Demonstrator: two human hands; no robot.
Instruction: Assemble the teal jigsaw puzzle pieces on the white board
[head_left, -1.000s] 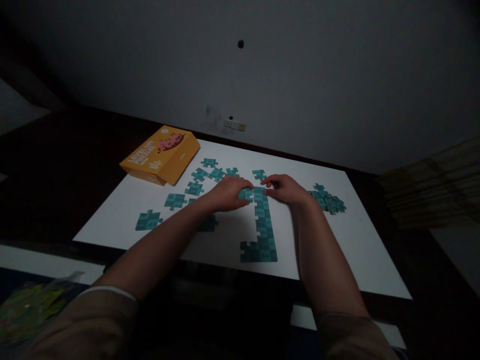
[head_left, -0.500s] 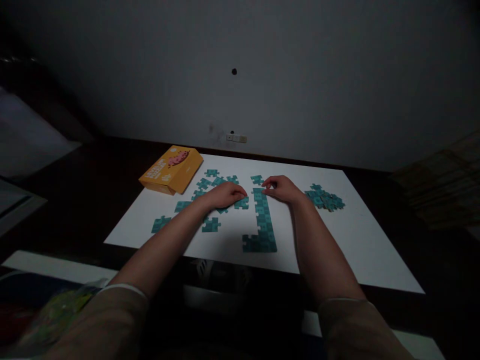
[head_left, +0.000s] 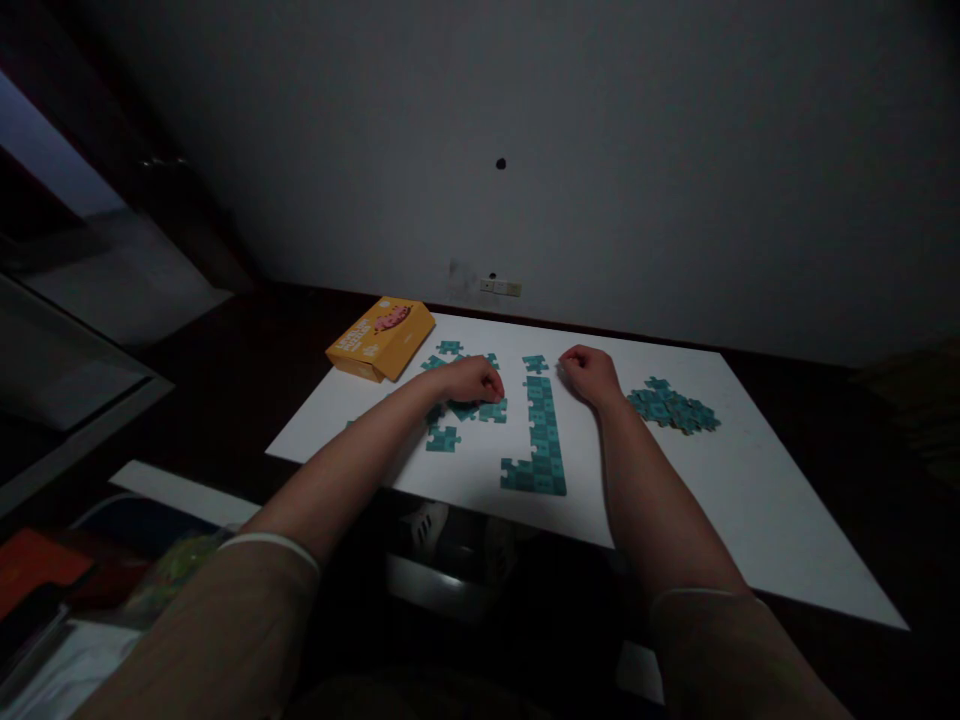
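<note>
Teal jigsaw pieces lie on a white table. Joined ones form an L-shaped strip (head_left: 546, 440) in the middle, its short foot pointing left. My left hand (head_left: 474, 380) is closed, its fingertips at the upper edge of a puzzle piece (head_left: 493, 411) lying flat left of the strip. Just above the strip's far end sits a loose piece (head_left: 535, 364), apart from it. To the right of that piece, my right hand (head_left: 592, 374) is held with curled fingers, and no piece shows in it. Another loose piece (head_left: 443, 439) lies below my left hand, whose wrist and forearm partly cover several others.
A yellow puzzle box (head_left: 382, 338) stands at the table's far left corner. On the right is a heap of teal pieces (head_left: 673, 410). The white table (head_left: 765, 500) ends in front of me, with shoes (head_left: 427, 525) visible beneath. A wall with sockets (head_left: 500, 288) rises behind.
My right hand has drawn away from the strip's far end to the right, its fingers curling in. My left hand and its piece have shifted slightly left from the strip. The view has turned left.
</note>
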